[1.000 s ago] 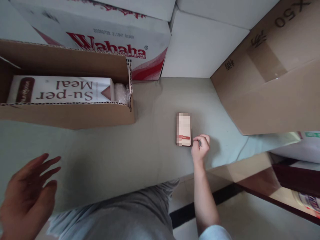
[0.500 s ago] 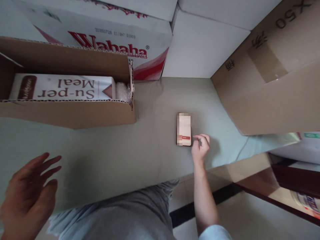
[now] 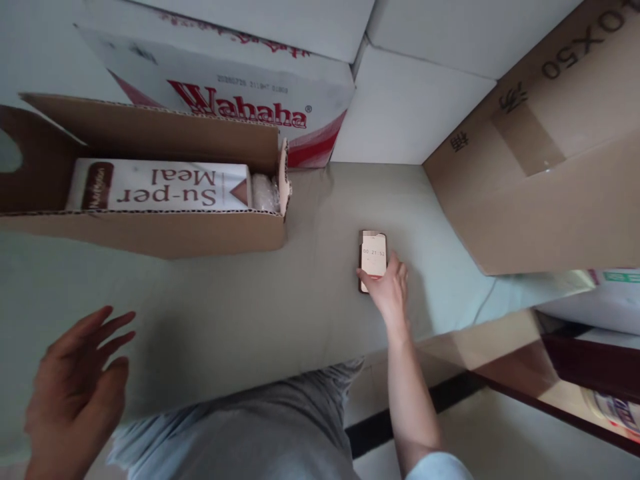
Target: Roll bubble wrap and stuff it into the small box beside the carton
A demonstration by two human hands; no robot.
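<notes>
A smartphone [image 3: 373, 255] lies face up on the pale green surface, its lit screen showing a running time. Over its lower end reaches my right hand [image 3: 391, 291], thumb at the left edge and fingers along the right edge, gripping the phone across its width. My left hand [image 3: 83, 390] hovers at the lower left with fingers spread and holds nothing. Beyond that hand stands an open cardboard box [image 3: 220, 233]. Inside it are a white "Su-per Meal" carton [image 3: 175, 187] lying on its side and a bubble-wrapped item [image 3: 265, 193].
White cartons, one marked "Wahaha" [image 3: 240, 100], form a wall at the back. A large brown cardboard box [image 3: 565, 213] bounds the right side. The pale green surface [image 3: 240, 307] ends near my grey clothing. Dark red shelving [image 3: 590, 360] stands at lower right.
My right hand has moved from beside the phone onto it, thumb and fingers now at its two edges. The view has shifted slightly. My left hand keeps its spread pose.
</notes>
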